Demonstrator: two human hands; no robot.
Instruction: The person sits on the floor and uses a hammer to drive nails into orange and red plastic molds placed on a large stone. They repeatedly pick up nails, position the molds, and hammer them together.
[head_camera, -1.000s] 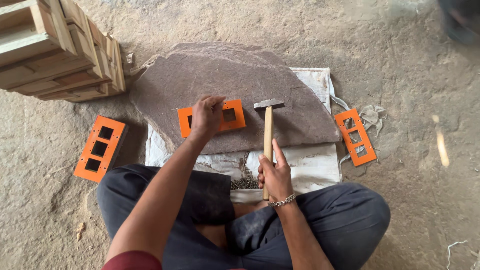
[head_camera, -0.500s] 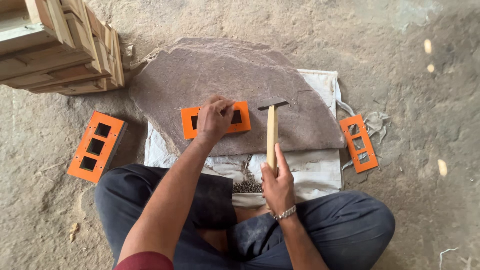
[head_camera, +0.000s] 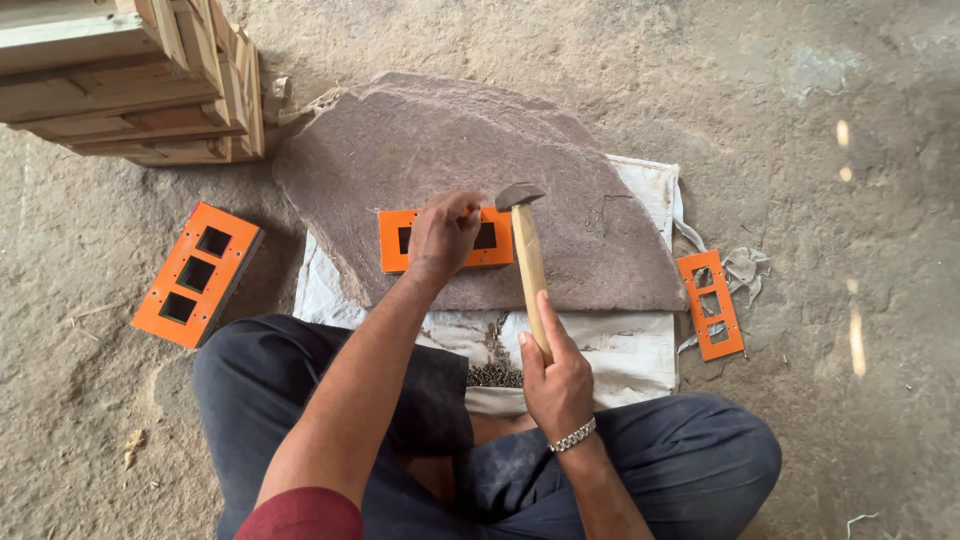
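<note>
I sit cross-legged on the ground before a flat brown stone slab (head_camera: 470, 140). An orange rectangular plate with cut-out windows (head_camera: 492, 236) lies on the slab. My left hand (head_camera: 440, 235) presses down on its middle with the fingers bunched, perhaps pinching something small that I cannot make out. My right hand (head_camera: 556, 375) grips the lower end of a wooden-handled hammer (head_camera: 527, 262). The metal hammer head (head_camera: 519, 194) hovers just above the plate's upper right corner.
A white sack (head_camera: 630, 345) is spread under the slab, with a heap of small dark nails (head_camera: 494, 373) near my lap. Orange plates lie on the ground at left (head_camera: 196, 274) and right (head_camera: 711, 304). Stacked wooden frames (head_camera: 130, 75) stand at the upper left.
The hammer head has moved left and down toward the plate. My left hand has shifted slightly right along the plate. The view has drifted a little.
</note>
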